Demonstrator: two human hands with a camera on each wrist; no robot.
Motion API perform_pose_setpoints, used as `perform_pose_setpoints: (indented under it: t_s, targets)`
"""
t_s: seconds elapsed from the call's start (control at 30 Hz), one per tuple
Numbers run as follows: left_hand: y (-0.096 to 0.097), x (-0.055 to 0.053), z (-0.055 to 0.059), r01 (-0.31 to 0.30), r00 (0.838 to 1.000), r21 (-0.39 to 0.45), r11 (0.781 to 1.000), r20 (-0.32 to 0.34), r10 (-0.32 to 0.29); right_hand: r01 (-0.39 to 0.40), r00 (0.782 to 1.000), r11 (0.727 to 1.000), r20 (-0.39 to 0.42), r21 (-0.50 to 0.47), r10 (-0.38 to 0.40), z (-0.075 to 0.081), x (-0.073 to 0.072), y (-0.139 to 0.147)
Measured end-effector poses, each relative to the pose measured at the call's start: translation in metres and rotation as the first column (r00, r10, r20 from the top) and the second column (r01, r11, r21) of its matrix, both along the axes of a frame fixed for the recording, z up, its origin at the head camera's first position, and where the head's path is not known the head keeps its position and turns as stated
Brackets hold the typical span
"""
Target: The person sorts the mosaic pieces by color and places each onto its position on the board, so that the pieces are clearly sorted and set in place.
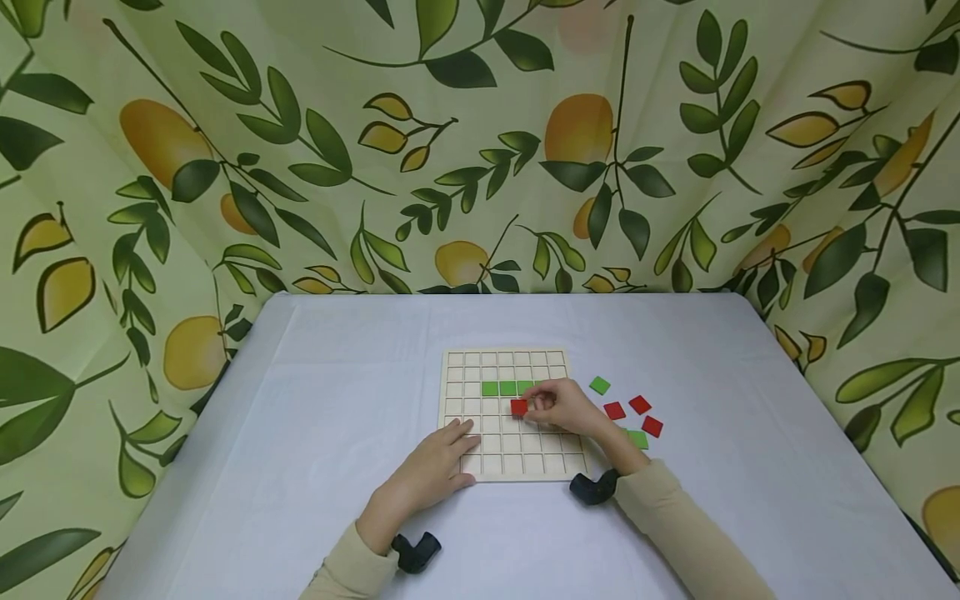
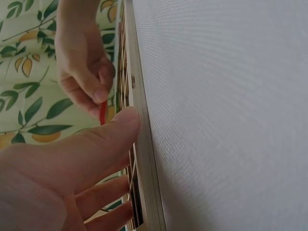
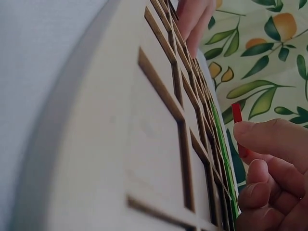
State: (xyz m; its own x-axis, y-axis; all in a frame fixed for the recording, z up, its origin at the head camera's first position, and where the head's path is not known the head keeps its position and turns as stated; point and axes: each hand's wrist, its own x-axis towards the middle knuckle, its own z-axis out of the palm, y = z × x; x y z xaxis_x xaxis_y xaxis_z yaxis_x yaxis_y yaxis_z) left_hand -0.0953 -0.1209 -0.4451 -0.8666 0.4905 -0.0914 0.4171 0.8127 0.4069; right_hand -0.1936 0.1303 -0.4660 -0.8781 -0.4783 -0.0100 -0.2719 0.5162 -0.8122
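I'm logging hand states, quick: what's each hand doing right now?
Left hand: open, fingers on the left side of the gridded board.
Right hand: holding a red tile, pinched above the board.

Pale, matt wooden grid board (image 1: 491,444), its slats browner along their cut sides. The held red tile (image 1: 518,407) and the green tiles (image 1: 507,388) look smooth. Underneath, a white tablecloth (image 1: 337,375) with a fine, visible weave; on the far side, a printed cloth curtain (image 1: 360,200), softly creased. Near, beige cloth sleeves (image 1: 678,517) and smooth, plastic-looking black wrist pieces (image 1: 594,489).
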Motion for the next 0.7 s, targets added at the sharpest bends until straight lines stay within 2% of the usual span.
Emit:
perform_pose_setpoints:
  t_s: [0.4, 0.7]
  targets:
    - [-0.001, -0.001, -0.002, 0.009, 1.000, -0.007, 1.000, -0.025, -0.009, -0.017, 1.000, 1.000, -0.016, -0.025, 0.017, 0.001, -0.002, -0.014]
    - [-0.001, -0.002, -0.002, 0.004, 1.000, -0.001, 1.000, -0.013, -0.004, 0.018, 1.000, 1.000, 0.003, -0.013, -0.018, -0.001, -0.002, -0.024]
